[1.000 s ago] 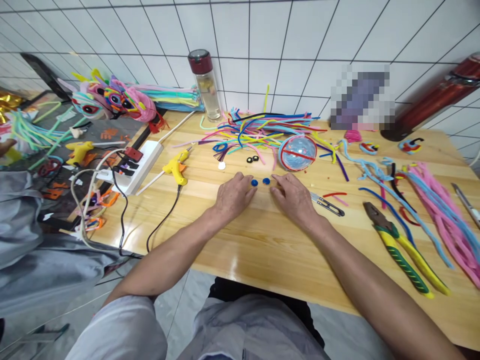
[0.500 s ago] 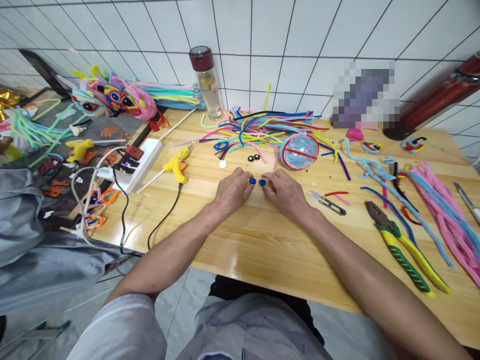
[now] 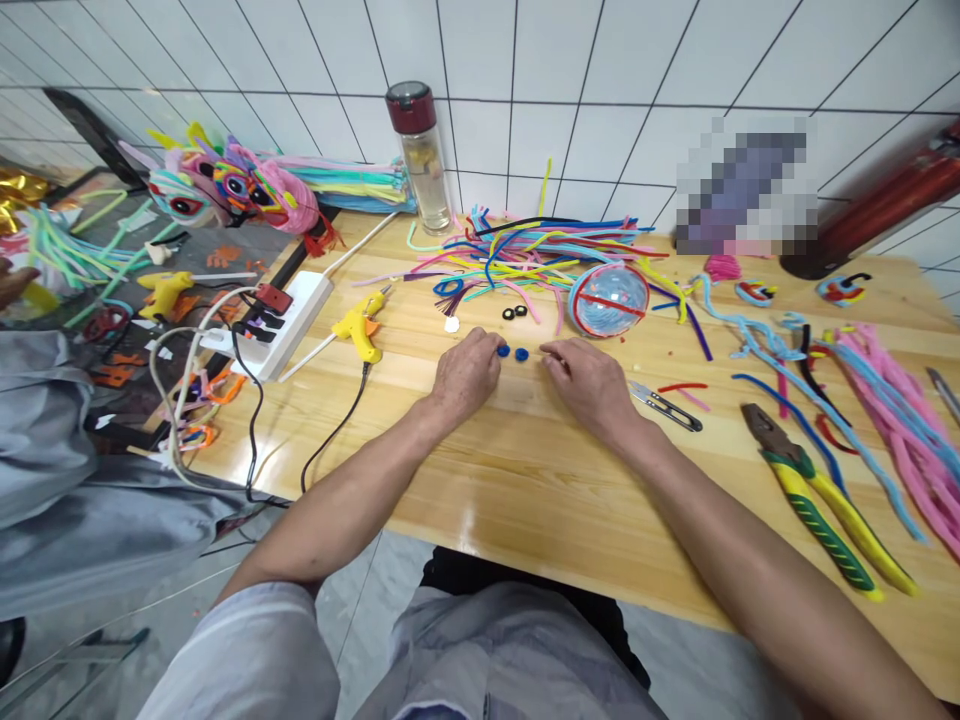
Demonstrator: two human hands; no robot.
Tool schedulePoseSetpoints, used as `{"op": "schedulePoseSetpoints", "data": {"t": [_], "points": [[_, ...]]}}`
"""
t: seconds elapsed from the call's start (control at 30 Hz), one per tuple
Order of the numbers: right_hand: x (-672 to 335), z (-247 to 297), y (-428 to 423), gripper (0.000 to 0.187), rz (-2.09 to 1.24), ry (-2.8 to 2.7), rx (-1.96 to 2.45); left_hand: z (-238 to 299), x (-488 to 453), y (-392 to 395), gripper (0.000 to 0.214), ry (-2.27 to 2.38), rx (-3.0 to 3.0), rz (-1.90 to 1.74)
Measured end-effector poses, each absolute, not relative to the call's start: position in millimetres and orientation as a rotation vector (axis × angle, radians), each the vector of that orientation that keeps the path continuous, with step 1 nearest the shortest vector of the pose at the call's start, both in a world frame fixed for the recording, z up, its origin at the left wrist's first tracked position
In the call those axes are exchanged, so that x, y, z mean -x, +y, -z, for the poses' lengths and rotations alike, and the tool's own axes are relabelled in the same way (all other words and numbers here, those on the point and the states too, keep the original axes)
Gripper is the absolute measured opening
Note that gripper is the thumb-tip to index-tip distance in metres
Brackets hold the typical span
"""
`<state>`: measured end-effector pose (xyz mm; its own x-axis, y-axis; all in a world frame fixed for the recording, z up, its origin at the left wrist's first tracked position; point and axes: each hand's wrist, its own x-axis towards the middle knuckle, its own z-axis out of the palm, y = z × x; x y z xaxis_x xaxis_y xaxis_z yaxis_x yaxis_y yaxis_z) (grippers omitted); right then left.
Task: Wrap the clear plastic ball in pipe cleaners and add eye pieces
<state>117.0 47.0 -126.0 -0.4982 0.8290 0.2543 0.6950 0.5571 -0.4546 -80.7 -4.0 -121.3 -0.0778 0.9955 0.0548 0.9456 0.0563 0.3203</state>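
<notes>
Two small blue coiled discs (image 3: 512, 352) lie side by side on the wooden table (image 3: 525, 480). My left hand (image 3: 465, 375) rests palm down, its fingertips touching the left disc. My right hand (image 3: 592, 380) lies flat just right of the right disc, fingers stretched toward it with a small gap. Neither hand grips anything. Behind the discs lie two small black rings (image 3: 514, 313), a white bit (image 3: 451, 324) and a clear ball (image 3: 609, 299) wound with blue and red strands.
A pile of coloured pipe cleaners (image 3: 525, 255) lies at the back. A yellow glue gun (image 3: 360, 328), power strip (image 3: 281, 320) and bottle (image 3: 422, 155) stand left. Snips (image 3: 667, 408), pliers (image 3: 821, 505) and pink and blue pipe cleaners (image 3: 892, 430) lie right. A person's grey sleeve (image 3: 45, 440) is far left.
Both hands slid the two blue discs away from me and closer together. My right fingertips have drawn slightly back from the right disc.
</notes>
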Motion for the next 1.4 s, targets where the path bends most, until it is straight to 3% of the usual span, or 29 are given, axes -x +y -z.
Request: {"op": "schedulePoseSetpoints", "data": {"t": [0.2,0.37,0.47,0.67,1.0,1.2,1.4], "points": [[-172.5,117.3,17.1,0.022,-0.424,-2.354,1.116,124.0,74.0,-2.8,0.028,2.122,-2.074,-0.436],[-185.4,135.9,6.0,0.020,-0.375,-2.296,1.023,126.0,61.9,-14.4,0.073,2.015,-2.339,-0.454],[-185.0,148.2,6.3,0.021,-0.342,-2.287,0.958,137.1,53.5,-25.8,0.083,1.928,-2.405,-0.278],[-188.8,155.4,17.1,0.019,-0.320,-2.289,0.934,148.8,54.3,-20.1,0.085,2.050,-2.346,-0.056],[-188.0,147.1,7.9,0.018,-0.379,-2.190,0.888,148.0,56.4,-19.1,0.076,2.079,-2.359,-0.333],[-187.3,139.8,-4.8,0.015,-0.458,-2.111,0.817,155.1,61.4,-28.2,0.075,1.981,-2.370,-0.264],[-186.5,132.2,-3.6,0.032,-0.610,-2.048,0.806,147.2,64.1,-28.6,0.077,1.948,-2.370,-0.284]]}}
